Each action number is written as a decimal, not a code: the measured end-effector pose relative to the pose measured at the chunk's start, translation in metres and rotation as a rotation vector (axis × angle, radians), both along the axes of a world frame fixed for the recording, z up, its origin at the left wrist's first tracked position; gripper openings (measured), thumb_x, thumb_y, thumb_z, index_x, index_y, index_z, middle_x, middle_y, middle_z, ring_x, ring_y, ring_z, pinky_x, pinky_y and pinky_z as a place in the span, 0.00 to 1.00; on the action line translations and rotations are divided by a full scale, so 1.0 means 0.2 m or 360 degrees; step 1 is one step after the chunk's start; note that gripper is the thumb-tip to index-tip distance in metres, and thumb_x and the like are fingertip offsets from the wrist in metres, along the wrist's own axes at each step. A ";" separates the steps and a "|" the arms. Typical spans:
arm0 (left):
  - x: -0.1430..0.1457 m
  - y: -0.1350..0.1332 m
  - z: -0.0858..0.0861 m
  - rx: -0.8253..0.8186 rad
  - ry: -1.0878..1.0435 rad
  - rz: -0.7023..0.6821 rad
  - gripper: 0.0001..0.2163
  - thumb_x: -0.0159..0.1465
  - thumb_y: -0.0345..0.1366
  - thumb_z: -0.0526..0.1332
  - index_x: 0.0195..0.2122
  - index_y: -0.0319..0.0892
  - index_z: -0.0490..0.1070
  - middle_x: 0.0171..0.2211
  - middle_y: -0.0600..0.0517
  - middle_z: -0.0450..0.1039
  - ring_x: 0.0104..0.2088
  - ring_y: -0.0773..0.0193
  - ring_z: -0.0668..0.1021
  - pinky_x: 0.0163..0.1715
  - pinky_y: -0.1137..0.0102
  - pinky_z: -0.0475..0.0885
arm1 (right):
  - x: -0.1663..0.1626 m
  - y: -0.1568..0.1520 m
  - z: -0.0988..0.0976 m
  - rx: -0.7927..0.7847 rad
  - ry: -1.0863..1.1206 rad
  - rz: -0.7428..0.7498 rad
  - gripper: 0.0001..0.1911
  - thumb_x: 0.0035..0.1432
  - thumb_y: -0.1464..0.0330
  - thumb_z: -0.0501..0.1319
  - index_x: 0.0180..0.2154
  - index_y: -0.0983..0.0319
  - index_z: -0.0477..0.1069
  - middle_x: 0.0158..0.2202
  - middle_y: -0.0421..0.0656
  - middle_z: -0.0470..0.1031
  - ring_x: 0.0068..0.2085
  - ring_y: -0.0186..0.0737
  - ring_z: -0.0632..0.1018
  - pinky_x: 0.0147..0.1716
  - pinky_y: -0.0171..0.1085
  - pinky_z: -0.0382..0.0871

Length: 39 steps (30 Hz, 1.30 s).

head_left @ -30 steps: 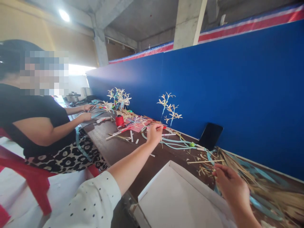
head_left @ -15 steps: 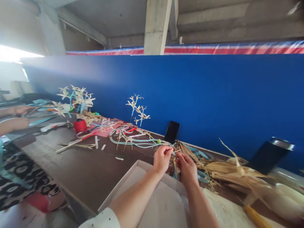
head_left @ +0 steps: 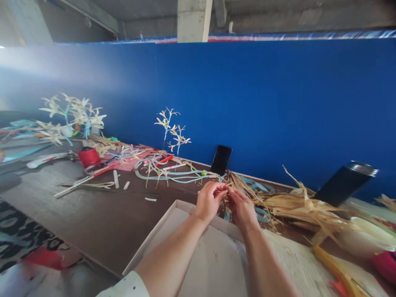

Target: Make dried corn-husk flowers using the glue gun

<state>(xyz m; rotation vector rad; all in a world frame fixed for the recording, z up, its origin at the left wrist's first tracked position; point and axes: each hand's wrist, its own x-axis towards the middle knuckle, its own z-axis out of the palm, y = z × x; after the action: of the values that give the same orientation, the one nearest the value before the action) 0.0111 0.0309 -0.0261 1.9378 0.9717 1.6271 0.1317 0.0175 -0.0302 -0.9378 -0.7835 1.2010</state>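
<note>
My left hand (head_left: 210,199) and my right hand (head_left: 240,205) meet fingertip to fingertip over the far edge of a shallow white box (head_left: 198,255). Thumbs and forefingers are pinched on both hands, and whatever sits between them is too small and covered to make out. Just behind them lie dry tan husks (head_left: 297,208) and blue strips (head_left: 255,185). A dark phone (head_left: 221,160) leans on the blue panel beyond my fingers. Left of it, pale star-shaped flowers on blue stems (head_left: 177,140) stand upright.
A red thread spool (head_left: 89,156), a looped pale-blue cord (head_left: 173,180) and white stick pieces (head_left: 116,179) lie on the dark table (head_left: 123,222). More pale flowers (head_left: 80,111) stand at the left. A black flask (head_left: 346,181), a white bowl (head_left: 368,235) and a yellow cutter (head_left: 337,268) are at the right.
My hands have come together, from slightly apart to fingertips touching. The view has tilted down and swung right, so the other person's arms at the left are mostly out of frame.
</note>
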 end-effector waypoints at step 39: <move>-0.07 -0.04 0.04 0.0072 0.0403 0.0252 0.09 0.59 0.32 0.60 0.41 0.45 0.69 0.37 0.50 0.70 0.36 0.63 0.73 0.35 0.71 0.68 | 0.00 -0.01 0.00 0.0076 -0.0659 -0.0211 0.17 0.41 0.54 0.67 0.26 0.62 0.74 0.18 0.36 0.67 0.19 0.29 0.62 0.18 0.31 0.53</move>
<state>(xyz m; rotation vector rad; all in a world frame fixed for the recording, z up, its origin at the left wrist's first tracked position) -0.0024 0.0226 -0.0174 2.1854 1.2232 1.5225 0.1313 0.0150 -0.0302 -1.1986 -1.0545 0.8783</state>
